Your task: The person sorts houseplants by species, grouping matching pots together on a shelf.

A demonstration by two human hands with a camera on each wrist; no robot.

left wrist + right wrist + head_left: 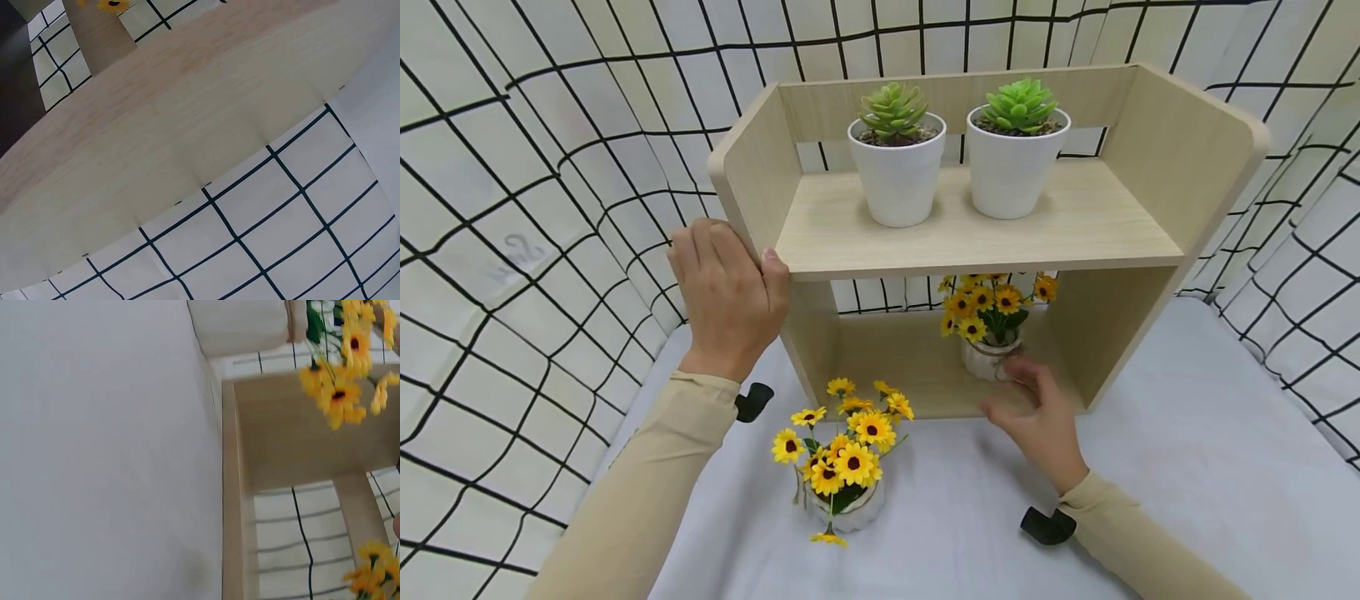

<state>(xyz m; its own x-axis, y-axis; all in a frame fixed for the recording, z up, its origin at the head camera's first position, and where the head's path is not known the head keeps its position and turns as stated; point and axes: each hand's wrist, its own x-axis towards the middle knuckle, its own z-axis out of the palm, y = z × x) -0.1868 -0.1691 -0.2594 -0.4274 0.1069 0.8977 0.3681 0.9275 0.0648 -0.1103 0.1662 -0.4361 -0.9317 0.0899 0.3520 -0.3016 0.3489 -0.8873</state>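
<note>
My left hand (726, 292) grips the left side panel of a two-level wooden shelf (977, 262), thumb at the front edge. In the lower compartment, towards the right, stands a pot of yellow artificial flowers (988, 358). My right hand (1037, 412) is at this pot, fingertips at its right side and thumb spread away from it. A second pot of yellow flowers (853, 508) stands on the white surface before the shelf; its blooms (340, 394) also show in the right wrist view. The left wrist view shows mostly the side panel (175, 137).
Two white pots with green succulents, one on the left (898, 183) and one on the right (1015, 175), stand on the upper level. Black wire grid panels (557, 175) surround the white cloth-covered surface (1187, 467) at the back and sides.
</note>
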